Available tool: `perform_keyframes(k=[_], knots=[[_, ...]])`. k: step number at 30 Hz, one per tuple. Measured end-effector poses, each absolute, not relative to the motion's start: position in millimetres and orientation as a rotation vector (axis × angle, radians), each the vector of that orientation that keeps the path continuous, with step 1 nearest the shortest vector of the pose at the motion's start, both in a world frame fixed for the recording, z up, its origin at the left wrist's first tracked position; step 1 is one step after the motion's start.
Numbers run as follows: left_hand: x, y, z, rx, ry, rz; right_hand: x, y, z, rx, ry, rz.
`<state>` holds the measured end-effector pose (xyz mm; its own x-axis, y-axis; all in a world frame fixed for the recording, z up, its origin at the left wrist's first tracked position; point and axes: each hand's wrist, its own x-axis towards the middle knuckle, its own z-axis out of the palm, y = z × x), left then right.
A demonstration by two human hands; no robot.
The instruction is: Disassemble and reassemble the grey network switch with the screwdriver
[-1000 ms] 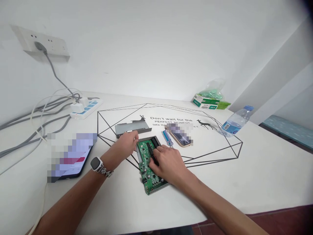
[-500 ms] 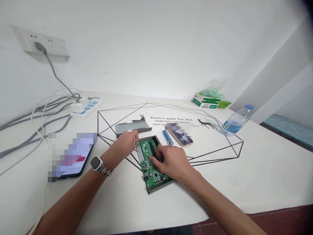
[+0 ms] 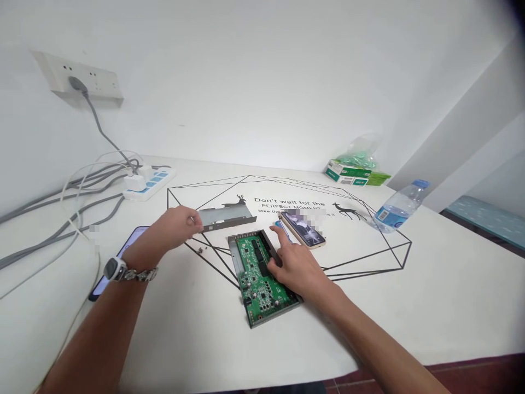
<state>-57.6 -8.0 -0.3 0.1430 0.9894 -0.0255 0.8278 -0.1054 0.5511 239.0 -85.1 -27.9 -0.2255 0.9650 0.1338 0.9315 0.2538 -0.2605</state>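
Green circuit board (image 3: 259,279), seated in grey metal chassis (image 3: 234,257), lies flat on white table (image 3: 410,306). Right hand (image 3: 297,268) open, fingers spread, resting on board. Left hand (image 3: 176,227) closed, pinching end of grey metal cover plate (image 3: 227,218), just beyond board.

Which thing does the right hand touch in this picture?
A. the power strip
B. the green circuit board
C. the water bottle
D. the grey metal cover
B: the fingers of the right hand lie on the green circuit board.
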Motion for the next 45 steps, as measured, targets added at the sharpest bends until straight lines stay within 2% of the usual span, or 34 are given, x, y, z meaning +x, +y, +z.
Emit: perform_keyframes(k=[8,22,28,33,36,41,45], knots=[[-44.7,-16.0,0.6,1.992,1.654,0.206,227.5,-91.0,-24.9,-1.723,-2.213,0.261],[-60.5,-10.0,-5.2,1.997,1.647,0.173,221.8,-91.1,-25.0,-1.752,-2.182,0.292],[-60.3,-11.9,-1.2,1.967,1.638,0.181,242.5,-81.1,-14.9,-1.667,-2.016,0.515],[-49.8,-17.6,5.1,1.937,1.652,0.164,282.2,-62.6,-7.7,-2.054,-1.909,0.31],[-46.0,-18.6,4.2,1.935,1.676,0.153,292.5,-57.6,-13.5,-2.145,-2.023,0.395],[-44.3,-19.2,1.2,1.967,1.679,0.144,286.5,-55.8,-21.1,-2.124,-2.075,0.391],[-42.4,-18.5,4.8,1.99,1.65,0.18,282.9,-52.9,-18.7,-1.966,-1.901,0.454]])
